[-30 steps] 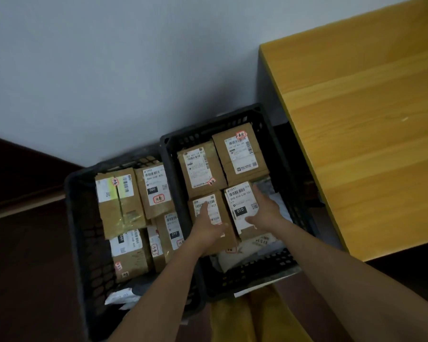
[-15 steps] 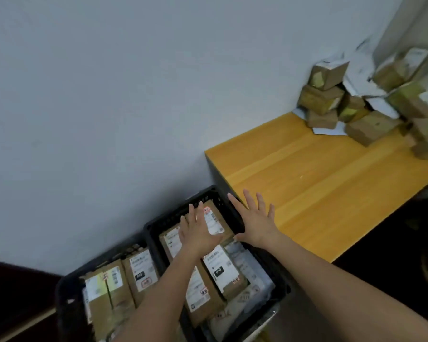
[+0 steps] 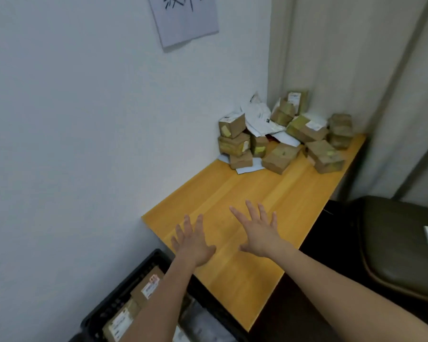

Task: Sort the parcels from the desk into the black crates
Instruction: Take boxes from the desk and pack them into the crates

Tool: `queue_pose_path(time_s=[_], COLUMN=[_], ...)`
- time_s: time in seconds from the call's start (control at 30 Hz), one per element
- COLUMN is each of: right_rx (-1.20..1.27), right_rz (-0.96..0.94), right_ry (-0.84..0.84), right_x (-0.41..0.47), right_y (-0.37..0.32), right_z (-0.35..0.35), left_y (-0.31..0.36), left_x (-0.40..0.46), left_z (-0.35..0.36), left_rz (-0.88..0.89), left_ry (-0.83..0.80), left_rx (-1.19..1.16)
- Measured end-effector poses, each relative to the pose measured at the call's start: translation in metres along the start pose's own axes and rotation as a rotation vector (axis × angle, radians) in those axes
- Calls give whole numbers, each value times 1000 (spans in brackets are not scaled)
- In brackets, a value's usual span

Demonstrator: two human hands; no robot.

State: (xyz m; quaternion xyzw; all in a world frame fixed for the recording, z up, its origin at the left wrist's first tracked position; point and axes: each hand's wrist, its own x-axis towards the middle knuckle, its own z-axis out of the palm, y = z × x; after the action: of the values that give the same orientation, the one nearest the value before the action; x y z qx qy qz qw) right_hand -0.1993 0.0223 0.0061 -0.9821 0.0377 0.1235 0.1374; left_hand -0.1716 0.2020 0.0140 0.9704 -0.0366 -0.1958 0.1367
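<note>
Both hands have left the black crate (image 3: pixel 124 290) and now hover spread and empty, left hand (image 3: pixel 194 243) beside right hand (image 3: pixel 260 234), over the desk (image 3: pixel 269 193), likely reaching for the parcels (image 3: pixel 282 137) heaped at its far corner.

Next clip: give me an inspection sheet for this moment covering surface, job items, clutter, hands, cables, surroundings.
Surface: yellow wooden desk, near half bare.
Job's things: parcel pile of brown boxes and white mailers in the far corner; black crate on the floor, holding labelled boxes.
Clutter: nothing seen.
Hands: left hand and right hand open, fingers spread above the desk, holding nothing.
Cables: nothing seen.
Surroundings: white wall, paper notice, curtain, dark chair.
</note>
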Motion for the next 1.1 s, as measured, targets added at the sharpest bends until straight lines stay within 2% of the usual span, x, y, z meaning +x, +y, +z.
queue_pose_path(time_s=[0.23,0.4,0.5,0.63,0.77,0.9,1.1], right_rx=[6,20,43,83,83,46,81], right_rz=[194,306,306,318,322,380,452], right_ry=[116,151,171,123,54,7,82], right_x=[4,9,22,49,82,120,183], right_y=[171,261,288,303,317,350,385], right_z=[-93,-150,-164,-159,-153,-178,-228], left_y=[173,260,290,308,328,360,394], left_x=[39,67,84,111,156,206,277], left_z=[2,-7,-13,-6,-4,-15,-46], left_rz=[210,340,352,348,301,355,412], left_ry=[28,72,115,82,-38,-141,-101], left_rx=[56,112,145,185,215,205,146])
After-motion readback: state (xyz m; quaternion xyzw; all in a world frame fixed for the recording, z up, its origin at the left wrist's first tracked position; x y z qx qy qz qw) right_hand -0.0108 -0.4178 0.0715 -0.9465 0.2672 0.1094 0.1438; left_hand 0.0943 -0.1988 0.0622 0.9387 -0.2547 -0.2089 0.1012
